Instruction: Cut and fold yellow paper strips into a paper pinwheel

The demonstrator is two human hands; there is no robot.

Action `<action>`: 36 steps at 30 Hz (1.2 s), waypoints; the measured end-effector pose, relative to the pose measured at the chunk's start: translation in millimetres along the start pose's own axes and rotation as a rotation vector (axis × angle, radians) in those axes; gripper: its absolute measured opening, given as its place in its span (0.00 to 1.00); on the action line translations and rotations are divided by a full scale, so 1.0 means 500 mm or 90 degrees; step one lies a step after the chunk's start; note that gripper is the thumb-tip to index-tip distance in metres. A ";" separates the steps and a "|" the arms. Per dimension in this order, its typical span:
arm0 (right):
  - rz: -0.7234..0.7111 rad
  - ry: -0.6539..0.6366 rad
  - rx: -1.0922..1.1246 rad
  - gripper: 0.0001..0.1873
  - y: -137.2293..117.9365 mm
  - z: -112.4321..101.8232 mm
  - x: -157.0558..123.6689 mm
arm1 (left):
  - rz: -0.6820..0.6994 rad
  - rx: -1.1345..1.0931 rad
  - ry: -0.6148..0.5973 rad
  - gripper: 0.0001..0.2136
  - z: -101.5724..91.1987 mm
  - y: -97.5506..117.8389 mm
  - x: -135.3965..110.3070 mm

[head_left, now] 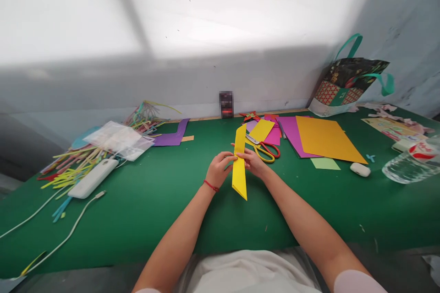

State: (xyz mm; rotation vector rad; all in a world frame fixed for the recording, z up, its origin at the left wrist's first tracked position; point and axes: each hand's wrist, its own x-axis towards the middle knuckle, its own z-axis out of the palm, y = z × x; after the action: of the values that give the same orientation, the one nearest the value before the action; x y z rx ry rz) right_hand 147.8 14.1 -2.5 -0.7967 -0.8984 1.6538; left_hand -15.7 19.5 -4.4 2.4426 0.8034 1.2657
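Observation:
A folded strip of yellow paper point(239, 175) is held upright over the green table, its lower end cut or folded at a slant. My left hand point(220, 169), with a red cord bracelet point(211, 186) at the wrist, pinches the strip's left edge near the middle. From the other side my right hand point(253, 163) grips the same strip, some of its fingers hidden behind the paper. Just beyond my right hand lie scissors point(265, 151) with one red and one yellow handle loop, on the table beside a flat yellow paper piece point(261, 130).
Orange paper point(330, 139) and purple sheets lie to the right, with a white earbud case point(360, 169), a water bottle point(412, 165) and a patterned bag point(343, 84). Leftward are colourful paper strips point(62, 176), a white power bank point(93, 178) and a cable point(80, 229).

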 end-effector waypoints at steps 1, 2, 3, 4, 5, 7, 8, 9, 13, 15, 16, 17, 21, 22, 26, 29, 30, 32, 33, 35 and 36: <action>0.008 -0.005 -0.006 0.26 0.002 0.001 0.000 | -0.007 -0.003 -0.005 0.08 -0.003 0.003 0.000; 0.014 -0.011 -0.016 0.26 0.004 0.001 0.001 | -0.018 -0.012 -0.016 0.08 -0.005 0.005 0.000; 0.018 -0.016 -0.031 0.26 0.006 0.001 0.001 | -0.032 -0.027 -0.028 0.08 -0.007 0.008 0.001; 0.022 -0.019 -0.054 0.25 0.008 0.000 0.002 | -0.055 -0.048 -0.038 0.08 -0.008 0.010 0.002; 0.024 -0.021 -0.082 0.24 0.009 0.000 0.002 | -0.083 -0.071 -0.043 0.08 -0.008 0.011 0.003; 0.022 -0.022 -0.145 0.20 0.011 -0.001 0.002 | -0.135 -0.104 -0.035 0.08 -0.005 0.009 0.006; 0.017 -0.020 -0.172 0.17 0.011 -0.001 0.002 | -0.160 -0.119 -0.027 0.08 -0.003 0.006 0.007; 0.009 -0.017 -0.194 0.15 0.012 0.000 0.003 | -0.185 -0.135 -0.019 0.08 0.000 0.003 0.008; -0.038 -0.005 -0.230 0.10 0.015 0.007 0.004 | -0.266 -0.207 -0.004 0.11 0.010 -0.013 0.008; -0.054 -0.011 -0.229 0.11 0.019 0.012 0.005 | -0.285 -0.229 -0.001 0.13 0.013 -0.019 0.007; -0.056 -0.016 -0.224 0.12 0.022 0.015 0.005 | -0.294 -0.241 0.000 0.14 0.014 -0.022 0.006; -0.056 -0.019 -0.216 0.13 0.025 0.018 0.005 | -0.304 -0.252 0.002 0.15 0.013 -0.024 0.006; -0.060 -0.009 -0.185 0.19 0.042 0.032 0.002 | -0.340 -0.283 0.018 0.17 0.009 -0.028 0.007; -0.067 0.004 -0.186 0.20 0.047 0.035 0.001 | -0.346 -0.287 0.018 0.17 0.008 -0.028 0.008; -0.102 0.086 -0.251 0.18 0.056 0.039 0.001 | -0.359 -0.301 0.005 0.17 0.011 -0.020 0.010; -0.104 0.106 -0.275 0.16 0.052 0.041 0.000 | -0.377 -0.303 0.003 0.16 0.013 -0.014 0.012; -0.100 0.100 -0.271 0.16 0.048 0.041 -0.001 | -0.381 -0.303 0.007 0.16 0.013 -0.013 0.012; -0.092 0.082 -0.261 0.17 0.040 0.043 -0.003 | -0.386 -0.315 0.027 0.15 0.012 -0.012 0.015; -0.089 0.072 -0.257 0.17 0.037 0.044 -0.004 | -0.387 -0.327 0.039 0.15 0.011 -0.012 0.016; -0.082 0.049 -0.251 0.18 0.031 0.045 -0.006 | -0.390 -0.355 0.066 0.17 0.010 -0.013 0.018; -0.078 0.039 -0.249 0.19 0.030 0.044 -0.006 | -0.388 -0.372 0.082 0.18 0.009 -0.014 0.018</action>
State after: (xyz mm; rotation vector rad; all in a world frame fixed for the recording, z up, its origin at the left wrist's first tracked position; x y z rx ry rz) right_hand 122.7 4.9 -4.3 -1.0271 -1.2228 1.3565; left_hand -10.5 30.7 -4.4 1.5163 0.9451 1.1947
